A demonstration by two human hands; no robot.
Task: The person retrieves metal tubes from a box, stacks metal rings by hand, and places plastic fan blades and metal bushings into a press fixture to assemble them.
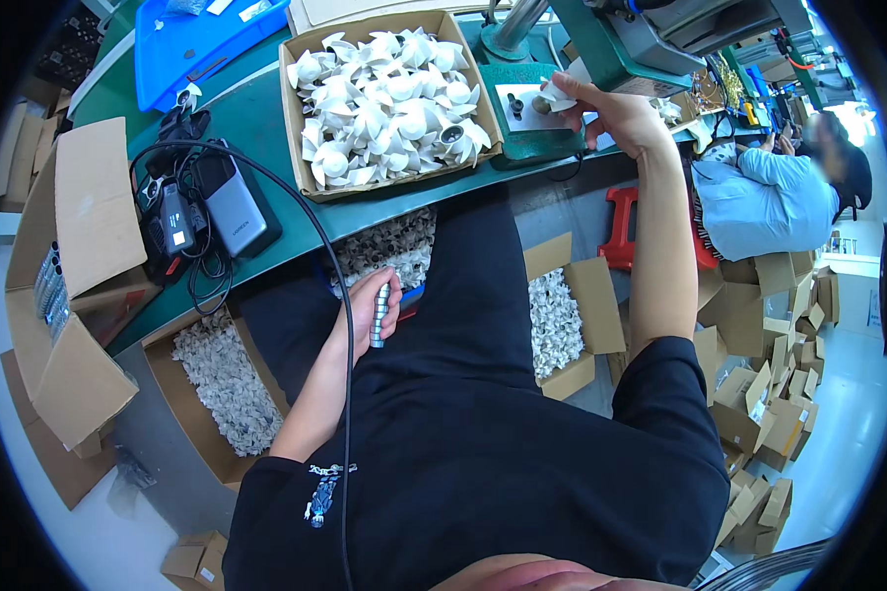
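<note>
At our green bench [266, 118], our left hand [376, 303] grips a stack of metal rings [377, 317] in the lap, fingers closed around it, while our right hand [616, 113] pinches a white plastic fan piece [558, 97] on the press plate [527, 106].

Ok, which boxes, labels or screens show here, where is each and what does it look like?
Open brown carton of white parts: on the green bench, centre.
Blue tray: bench, top left.
Brown cartons of small pale pieces: floor, under the bench.
Large open brown carton: far left.
Dark device with white label: bench, left.
</note>
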